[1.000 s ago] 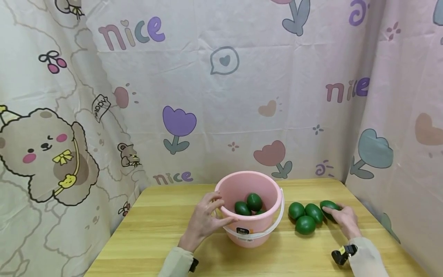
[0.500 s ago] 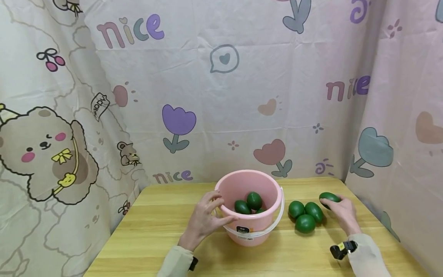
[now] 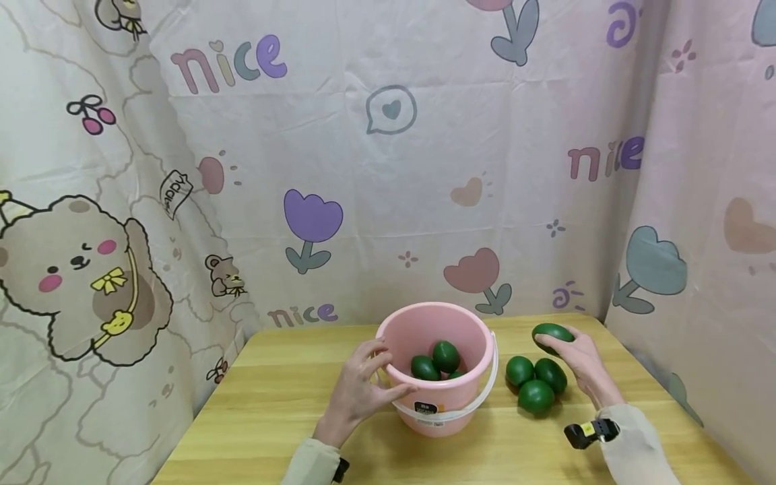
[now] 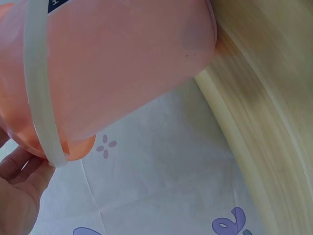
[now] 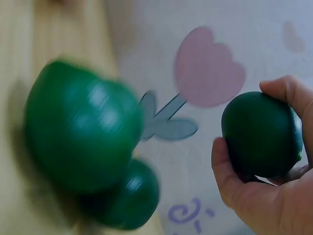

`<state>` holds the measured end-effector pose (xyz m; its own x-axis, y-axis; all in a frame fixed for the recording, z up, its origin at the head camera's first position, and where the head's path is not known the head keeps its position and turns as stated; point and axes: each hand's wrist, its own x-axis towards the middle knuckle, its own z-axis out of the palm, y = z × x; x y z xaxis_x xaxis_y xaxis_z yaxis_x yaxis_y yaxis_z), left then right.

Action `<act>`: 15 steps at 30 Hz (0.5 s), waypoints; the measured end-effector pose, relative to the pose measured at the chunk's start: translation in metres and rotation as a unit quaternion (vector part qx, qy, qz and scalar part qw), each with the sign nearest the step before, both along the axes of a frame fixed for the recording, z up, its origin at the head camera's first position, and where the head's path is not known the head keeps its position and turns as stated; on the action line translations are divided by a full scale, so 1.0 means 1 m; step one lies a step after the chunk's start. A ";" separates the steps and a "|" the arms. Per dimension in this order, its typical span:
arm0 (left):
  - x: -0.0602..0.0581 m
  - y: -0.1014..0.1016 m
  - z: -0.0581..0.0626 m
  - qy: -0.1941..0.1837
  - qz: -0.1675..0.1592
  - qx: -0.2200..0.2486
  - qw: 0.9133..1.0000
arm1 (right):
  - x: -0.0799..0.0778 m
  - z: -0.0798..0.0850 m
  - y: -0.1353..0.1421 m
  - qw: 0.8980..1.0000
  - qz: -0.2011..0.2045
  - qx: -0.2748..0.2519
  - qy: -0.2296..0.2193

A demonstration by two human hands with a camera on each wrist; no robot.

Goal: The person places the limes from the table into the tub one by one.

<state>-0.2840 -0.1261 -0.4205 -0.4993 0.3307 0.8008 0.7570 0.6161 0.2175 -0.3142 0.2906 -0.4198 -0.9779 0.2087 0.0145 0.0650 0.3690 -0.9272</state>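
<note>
Over the right part of the wooden table, the person's right hand grips a dark-green oval fruit between thumb and fingers, held clear of the surface; the right wrist view shows it well apart from the others. Across the table, the left hand grasps the left side of a pink plastic bucket at its rim, the thumb along the outside.

Inside the bucket, which stands upright, lie two plainly visible green fruits and part of a third behind the front rim. Its white handle hangs down around the front, crossing near a black label. Between the bucket and the right arm, three loose fruits sit in a tight cluster on the wood, just in front of the held one. Pale sleeves cover both forearms. Behind everything hangs a pale curtain printed with tulips, hearts, bears and the word "nice".
</note>
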 end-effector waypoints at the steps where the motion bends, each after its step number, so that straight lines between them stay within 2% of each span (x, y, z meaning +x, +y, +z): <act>1: 0.000 0.001 0.000 -0.001 -0.001 0.001 1.000 | 0.000 0.003 -0.002 1.000 0.004 0.000 0.003; 7: -0.003 0.003 0.001 -0.001 -0.007 0.003 1.000 | 0.002 0.021 -0.017 0.999 0.030 -0.009 0.033; 15: -0.001 0.001 -0.001 -0.008 0.009 0.003 1.000 | 0.006 0.037 -0.049 0.991 0.070 -0.103 0.058</act>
<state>-0.2846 -0.1253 -0.4211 -0.5176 0.3170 0.7947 0.7421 0.6287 0.2325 -0.3078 0.2419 -0.3829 -0.9918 0.0817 0.0987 -0.0839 0.1683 -0.9822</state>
